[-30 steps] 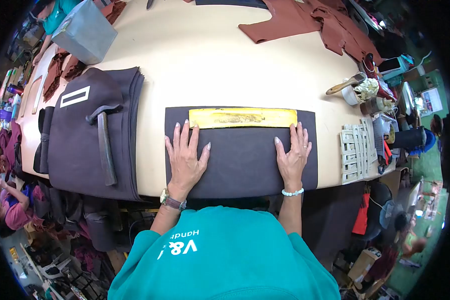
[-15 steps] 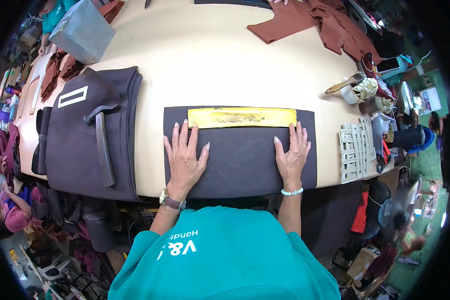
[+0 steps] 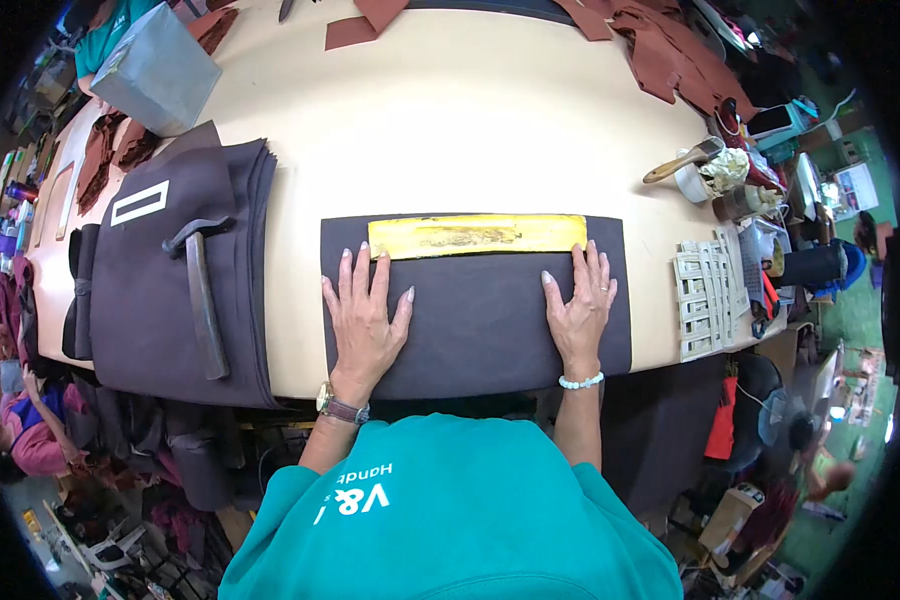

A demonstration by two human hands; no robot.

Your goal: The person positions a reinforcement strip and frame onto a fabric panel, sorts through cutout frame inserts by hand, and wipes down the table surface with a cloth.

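A dark rectangular sheet of material (image 3: 470, 320) lies flat on the table in front of me. Along its far edge runs a long yellow strip (image 3: 545, 233) with dark smudges on its surface. My left hand (image 3: 365, 322) rests flat with spread fingers on the sheet, its fingertips at the strip's left end. At the other end, my right hand (image 3: 578, 315) also lies spread, fingertips touching or close to the strip's lower right corner. Neither hand is wrapped round anything.
To the left, a hammer (image 3: 206, 305) and a white rectangular frame (image 3: 140, 203) lie on stacked dark sheets (image 3: 155, 300). On the right are a brush (image 3: 682, 163), a pot (image 3: 692, 185) and pale slatted pieces (image 3: 705, 295). A grey metal block (image 3: 160, 75) stands far left on the table (image 3: 470, 110).
My hands stay in nearly the same place on the sheet. At the table's far side, brown pieces have shifted, and one now lies further left. The whole view has moved slightly.
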